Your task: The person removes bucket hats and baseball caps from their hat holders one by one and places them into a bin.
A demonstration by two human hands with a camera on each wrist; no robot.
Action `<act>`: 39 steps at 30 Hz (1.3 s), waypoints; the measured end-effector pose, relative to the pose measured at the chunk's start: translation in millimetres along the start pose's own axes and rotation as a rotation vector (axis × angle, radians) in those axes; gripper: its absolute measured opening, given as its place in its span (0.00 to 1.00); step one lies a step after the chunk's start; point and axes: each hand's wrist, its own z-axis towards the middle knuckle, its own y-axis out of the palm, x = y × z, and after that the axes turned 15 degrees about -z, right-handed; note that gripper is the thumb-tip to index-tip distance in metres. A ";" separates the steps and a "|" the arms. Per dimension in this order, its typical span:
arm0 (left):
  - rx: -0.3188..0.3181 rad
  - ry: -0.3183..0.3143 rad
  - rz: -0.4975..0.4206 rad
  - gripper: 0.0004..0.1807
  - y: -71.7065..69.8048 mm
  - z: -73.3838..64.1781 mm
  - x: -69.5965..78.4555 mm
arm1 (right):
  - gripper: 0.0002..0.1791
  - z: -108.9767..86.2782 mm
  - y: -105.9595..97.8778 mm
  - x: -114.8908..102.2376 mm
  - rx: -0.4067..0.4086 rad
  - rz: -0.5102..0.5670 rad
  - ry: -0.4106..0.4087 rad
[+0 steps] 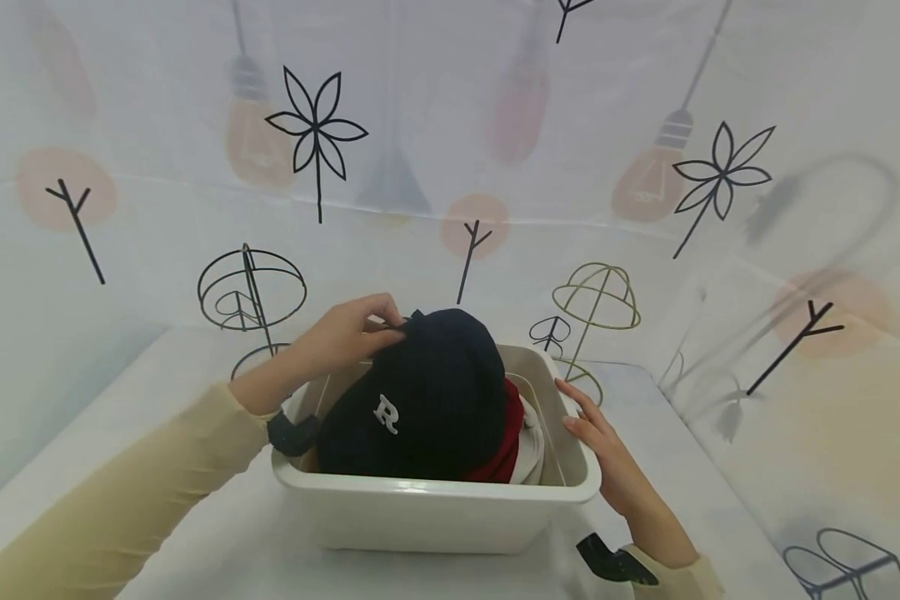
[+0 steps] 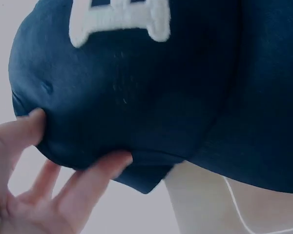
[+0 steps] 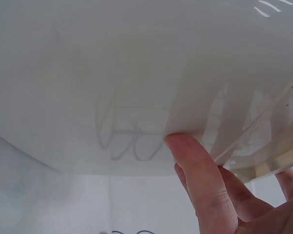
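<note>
A dark navy baseball cap point(image 1: 435, 392) with a white letter R on its front sits in a white plastic bin point(image 1: 435, 492). Thumb and fingers of my left hand point(image 1: 348, 333) pinch the cap's edge at its upper left, as the left wrist view also shows on the dark cloth point(image 2: 136, 107). My right hand point(image 1: 607, 450) rests against the right side of the bin, its fingers fairly straight along the rim. In the right wrist view a fingertip point(image 3: 185, 151) touches the bin's smooth outer wall point(image 3: 112, 73). Beneath the cap lies a red cloth item point(image 1: 506, 442).
A whitish cloth item point(image 1: 528, 446) lies beside the red one inside the bin. The bin stands on a white table surface point(image 1: 217, 517). Behind and to the right hangs a pale sheet point(image 1: 420, 167) printed with plants and light bulbs.
</note>
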 end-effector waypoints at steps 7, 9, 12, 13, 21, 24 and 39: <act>0.137 0.015 0.228 0.14 5.6 0.3 13.4 | 0.30 -0.2 0.0 -0.5 0.004 -0.010 0.010; 0.134 0.023 0.246 0.14 7.2 -2.0 19.0 | 0.30 -0.5 -0.6 -0.5 0.002 -0.009 0.006; 0.060 0.065 0.248 0.15 10.5 -4.2 25.8 | 0.30 -0.9 -1.7 -0.5 -0.001 -0.008 0.002; 0.029 0.076 0.244 0.16 12.1 -4.6 27.2 | 0.30 -0.9 -2.1 -0.6 -0.002 -0.007 0.001; -0.178 0.042 0.298 0.33 26.6 2.5 21.1 | 0.30 -0.2 -0.6 -1.0 0.012 -0.022 0.026; -0.234 0.017 0.310 0.37 31.5 7.2 18.7 | 0.30 -0.4 0.3 -1.0 0.017 -0.028 0.031; -0.505 -0.016 0.412 0.39 61.5 27.3 9.3 | 0.30 -1.0 -0.6 1.5 0.004 -0.029 -0.003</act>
